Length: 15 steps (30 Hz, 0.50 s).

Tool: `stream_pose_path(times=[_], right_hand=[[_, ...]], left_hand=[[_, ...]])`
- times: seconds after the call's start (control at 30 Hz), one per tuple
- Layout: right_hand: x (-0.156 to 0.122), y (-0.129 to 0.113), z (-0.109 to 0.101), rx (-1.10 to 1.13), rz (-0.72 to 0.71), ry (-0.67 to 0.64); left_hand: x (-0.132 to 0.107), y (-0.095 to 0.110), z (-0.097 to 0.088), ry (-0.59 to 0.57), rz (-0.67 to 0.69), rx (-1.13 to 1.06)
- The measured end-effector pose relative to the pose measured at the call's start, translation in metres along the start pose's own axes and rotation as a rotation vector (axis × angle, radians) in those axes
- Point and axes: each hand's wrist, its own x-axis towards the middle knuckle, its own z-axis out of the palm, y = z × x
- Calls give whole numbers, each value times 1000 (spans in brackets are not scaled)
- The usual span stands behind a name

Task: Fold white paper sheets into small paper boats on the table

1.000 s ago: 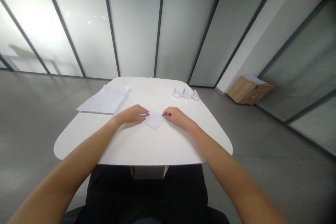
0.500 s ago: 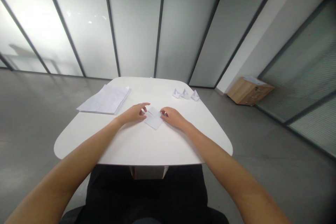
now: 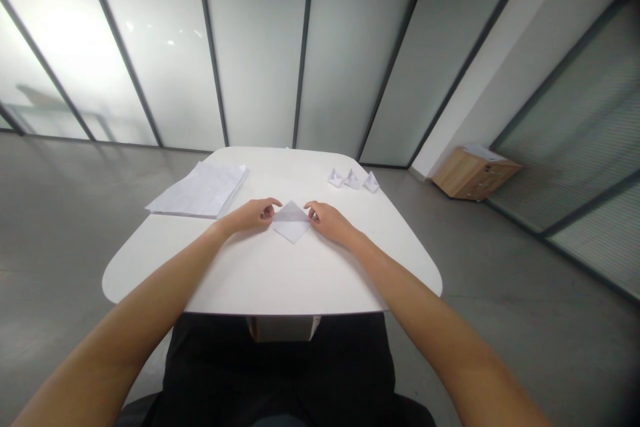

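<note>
A small folded piece of white paper [image 3: 292, 230] is in front of me, diamond-shaped, with a crease running across its middle and its upper half shaded. My left hand [image 3: 257, 213] pinches its left corner between thumb and fingers. At the opposite corner, my right hand [image 3: 324, 218] grips the paper in the same way. Both hands rest low over the white table [image 3: 240, 280]. The fingertips cover the two side corners of the paper.
Toward the back left of the table lies a stack of white paper sheets [image 3: 200, 190]. Three small folded paper boats [image 3: 352, 179] stand in a row at the back right. A wooden cabinet [image 3: 473, 175] stands on the floor beyond, by frosted glass partitions.
The paper has turned slightly to sit as an even diamond, and its upper part now shows as one pointed triangle. Both hands have closed on its side corners.
</note>
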Motion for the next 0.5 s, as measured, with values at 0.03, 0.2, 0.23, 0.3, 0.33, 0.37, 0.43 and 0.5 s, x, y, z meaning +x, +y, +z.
stream_pose_path(times=[0.03,0.2,0.23,0.3,0.33,0.37,0.43,0.5], right_hand=[[-1,1,-2,2,1,-7],[-1,3,-7,-30,-42,-8],[-1,3,-7,-34,-57,-4],[0,4,-6,-43,-79,8],[1,4,-5,-47,-86,15],[1,5,-4,-51,-93,21],[2,6,-3,-56,-113,27],[1,7,-2,-54,-142,19]], left_hand=[[-1,1,-2,-17,-3,-4],[-1,5,-5,-13,6,21],[-1,6,-6,3,12,42],[0,8,-7,30,27,92],[0,9,-7,39,35,113],[0,9,-8,42,44,128],[0,8,-8,39,56,145],[-1,5,-9,24,68,146]])
